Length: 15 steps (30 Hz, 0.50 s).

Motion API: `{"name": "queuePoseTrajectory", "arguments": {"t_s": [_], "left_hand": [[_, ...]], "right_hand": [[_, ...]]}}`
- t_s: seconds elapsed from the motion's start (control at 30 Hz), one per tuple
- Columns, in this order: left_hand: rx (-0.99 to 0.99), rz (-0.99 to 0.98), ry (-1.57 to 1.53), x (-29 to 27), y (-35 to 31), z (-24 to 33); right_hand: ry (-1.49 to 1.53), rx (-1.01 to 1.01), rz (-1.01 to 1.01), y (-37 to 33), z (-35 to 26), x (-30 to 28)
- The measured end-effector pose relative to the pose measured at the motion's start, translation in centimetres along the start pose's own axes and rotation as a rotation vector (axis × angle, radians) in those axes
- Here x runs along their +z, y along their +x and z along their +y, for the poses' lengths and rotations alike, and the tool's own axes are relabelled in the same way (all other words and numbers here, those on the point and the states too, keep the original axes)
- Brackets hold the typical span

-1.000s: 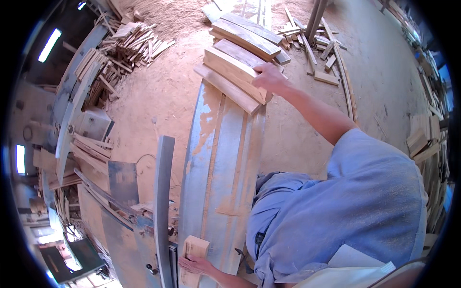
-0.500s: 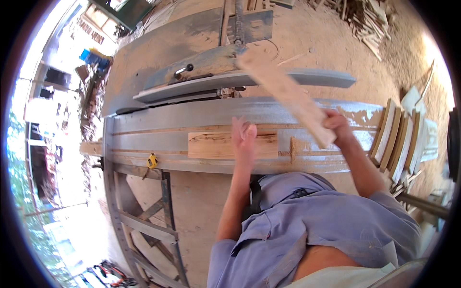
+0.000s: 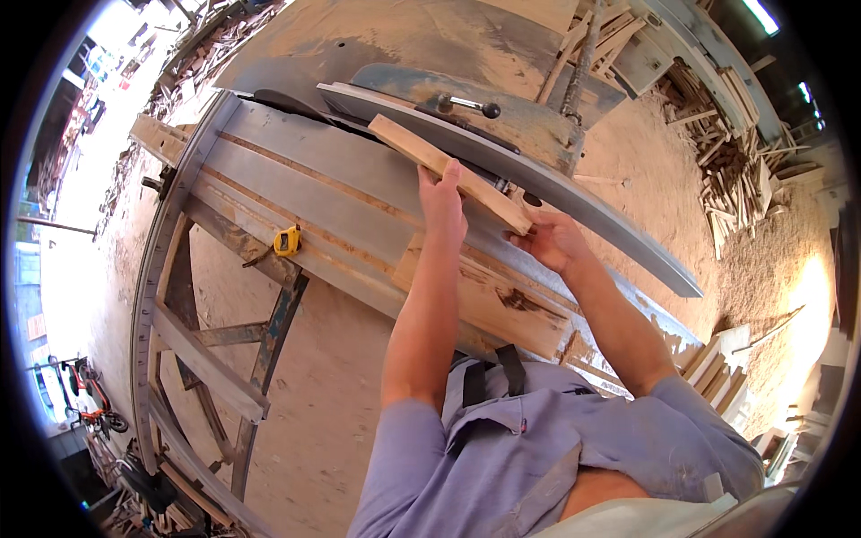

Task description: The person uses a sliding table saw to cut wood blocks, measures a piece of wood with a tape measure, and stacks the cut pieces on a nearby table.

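A short pale wooden board [image 3: 485,194] is held above the grey metal saw table [image 3: 309,193], slanting alongside the long grey fence [image 3: 592,203]. Around its middle, my left hand [image 3: 441,204] is closed with the thumb on top. My right hand [image 3: 553,242] grips its near right end between thumb and fingers. Below my forearms lies a second board [image 3: 516,309] with dark knots, flat on the table's near side. My left forearm hides part of it. I cannot tell whether the held board touches the fence.
A yellow tape measure [image 3: 287,240] sits on the table's near edge at left. Past the fence is a black-knobbed lever [image 3: 471,106]. Curved wooden pieces [image 3: 713,372] stand at right, and scrap wood [image 3: 731,184] is heaped at far right. A metal frame [image 3: 211,345] extends at lower left.
The board, raised in my right hand alone before, is now lower and beside the fence. My left hand has left the space over the lying board and taken hold of it. The view has turned.
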<state>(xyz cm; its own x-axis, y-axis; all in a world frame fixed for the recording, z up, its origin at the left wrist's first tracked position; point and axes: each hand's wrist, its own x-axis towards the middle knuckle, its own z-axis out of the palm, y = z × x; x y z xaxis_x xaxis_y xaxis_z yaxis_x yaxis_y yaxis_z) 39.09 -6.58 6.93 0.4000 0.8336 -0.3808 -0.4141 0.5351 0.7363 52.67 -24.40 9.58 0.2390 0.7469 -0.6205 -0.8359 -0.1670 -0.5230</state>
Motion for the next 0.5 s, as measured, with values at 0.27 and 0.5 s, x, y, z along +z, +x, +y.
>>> {"name": "queuePoseTrajectory", "arguments": {"t_s": [0.27,0.5], "left_hand": [[0.084,0.105,0.013,0.6,3.5,-0.7],[0.214,0.066,0.709,-2.0,-3.0,5.4]], "right_hand": [[-0.026,-0.106,0.145,8.3,-0.2,4.2],[-0.159,-0.014,-0.006,3.9,0.0,3.2]]}}
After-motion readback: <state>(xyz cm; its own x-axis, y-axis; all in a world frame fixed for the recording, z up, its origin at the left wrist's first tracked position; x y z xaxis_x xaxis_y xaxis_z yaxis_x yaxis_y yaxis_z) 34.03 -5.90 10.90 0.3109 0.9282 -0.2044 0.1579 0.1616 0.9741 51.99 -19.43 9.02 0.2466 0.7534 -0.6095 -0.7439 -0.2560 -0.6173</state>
